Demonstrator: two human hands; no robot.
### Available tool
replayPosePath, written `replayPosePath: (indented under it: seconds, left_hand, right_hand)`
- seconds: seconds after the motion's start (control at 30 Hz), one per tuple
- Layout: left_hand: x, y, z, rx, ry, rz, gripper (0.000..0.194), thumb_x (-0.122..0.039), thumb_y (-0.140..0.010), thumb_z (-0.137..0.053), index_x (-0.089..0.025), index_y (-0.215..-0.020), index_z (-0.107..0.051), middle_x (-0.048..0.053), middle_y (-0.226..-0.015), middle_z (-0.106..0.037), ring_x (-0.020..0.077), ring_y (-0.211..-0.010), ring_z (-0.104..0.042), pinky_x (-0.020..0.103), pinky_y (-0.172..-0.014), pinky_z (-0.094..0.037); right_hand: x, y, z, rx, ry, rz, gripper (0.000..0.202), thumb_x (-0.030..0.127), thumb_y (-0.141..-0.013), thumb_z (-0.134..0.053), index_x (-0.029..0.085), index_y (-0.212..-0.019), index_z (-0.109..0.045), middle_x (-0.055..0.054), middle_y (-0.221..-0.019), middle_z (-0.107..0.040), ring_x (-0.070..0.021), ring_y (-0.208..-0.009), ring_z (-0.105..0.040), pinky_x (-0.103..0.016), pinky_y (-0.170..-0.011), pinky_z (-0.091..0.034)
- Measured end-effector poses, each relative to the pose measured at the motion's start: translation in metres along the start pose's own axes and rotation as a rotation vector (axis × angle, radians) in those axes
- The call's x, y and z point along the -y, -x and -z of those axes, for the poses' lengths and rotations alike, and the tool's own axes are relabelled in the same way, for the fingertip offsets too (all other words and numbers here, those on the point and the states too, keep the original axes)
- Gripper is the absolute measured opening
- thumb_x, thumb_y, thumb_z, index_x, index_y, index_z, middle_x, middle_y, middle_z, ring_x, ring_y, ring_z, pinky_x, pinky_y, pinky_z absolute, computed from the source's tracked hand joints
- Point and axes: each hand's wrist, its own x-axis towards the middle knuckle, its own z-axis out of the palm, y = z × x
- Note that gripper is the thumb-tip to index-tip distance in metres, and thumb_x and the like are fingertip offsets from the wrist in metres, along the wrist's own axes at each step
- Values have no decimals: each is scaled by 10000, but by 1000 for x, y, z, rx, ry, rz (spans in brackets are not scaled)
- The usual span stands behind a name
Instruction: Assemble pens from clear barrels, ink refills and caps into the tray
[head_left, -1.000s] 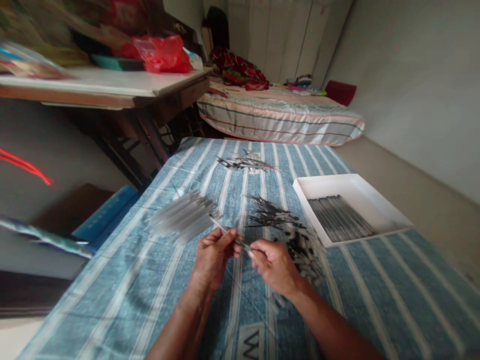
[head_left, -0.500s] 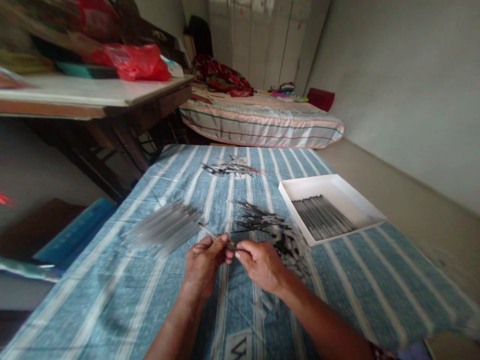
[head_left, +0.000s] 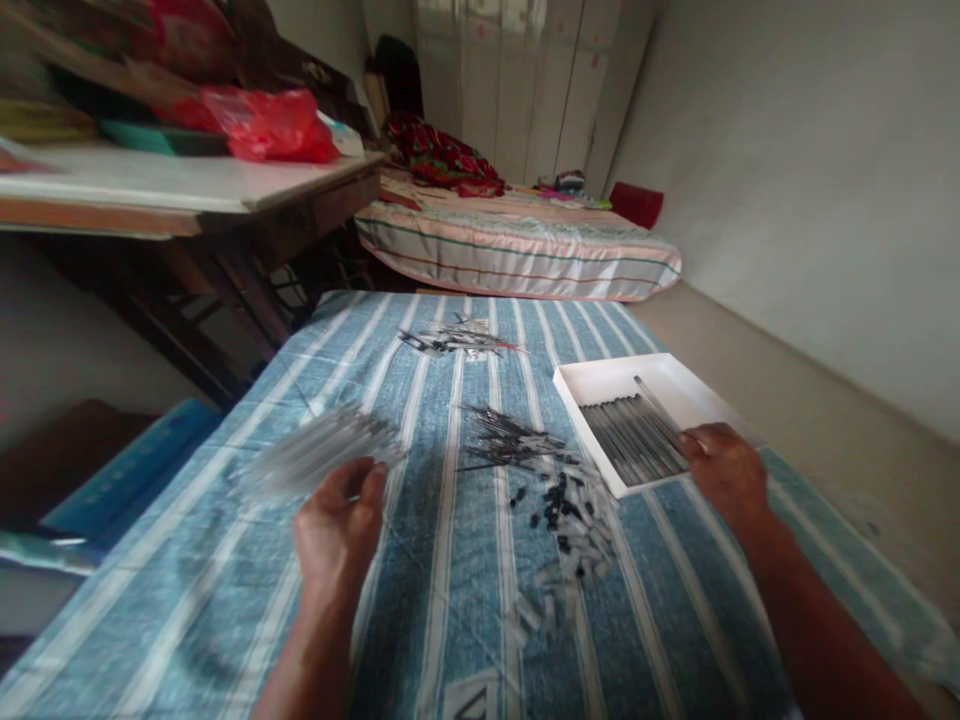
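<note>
My right hand [head_left: 726,470] is over the right side of a shallow white box [head_left: 679,375], pinching the near end of a pen [head_left: 654,403]. That pen slants above a row of similar grey-black pens [head_left: 626,435] inside the box. At the left, my left hand [head_left: 341,515] is at the near edge of a pile of clear pen barrels [head_left: 322,450]. Its fingers are loosely curled, with the thumb apart; the fingertips are partly hidden. Between the hands lie dark thin refills [head_left: 510,438], black small plugs [head_left: 559,505] and translucent caps [head_left: 592,520].
A striped blue cloth [head_left: 420,600] covers the table. Farther back lies another small heap of pen parts [head_left: 461,340]. A white-topped table [head_left: 187,185] with a red plastic bag [head_left: 277,125] stands at left; a bed [head_left: 525,240] is beyond.
My hands were together at the middle around one pen. They have parted: the right carried a pen to the box, the left moved over to the clear barrels.
</note>
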Motion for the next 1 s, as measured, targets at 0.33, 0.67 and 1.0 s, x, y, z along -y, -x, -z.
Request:
replayPosePath:
  seconds: [0.33, 0.67, 1.0]
  left_hand:
    - [7, -8, 3, 45, -590, -115, 310, -259, -824, -479, -87, -1001, -667, 169, -997, -681, 338, -910, -628, 411, -738, -495]
    - [-1, 3, 5, 141, -772, -128, 259, -194, -805, -482, -172, -946, -698, 111, -1045, -663, 300, -961, -581, 386, -773, -456]
    - [-4, 6, 5, 168, -812, -130, 232, -212, -798, -499, -214, -932, -688, 89, -1030, -630, 279, -957, -537, 375, -771, -429]
  right_hand:
    - [-11, 9, -16, 243, 100, -75, 398, 317, -891, -356, 127, -934, -704, -136, -1000, -671, -249, -883, -629, -328, -772, -462]
    - [-3, 18, -12, 59, 27, 3, 417, 411, -870, -323, 197, -833, -679, -193, -926, -664, -338, -814, -623, -443, -696, -467]
    - [153, 40, 4, 120, -572, 501, 243, 258, -900, -441, 210, -790, -652, -57, -873, -673, -191, -854, -628, -302, -823, -481]
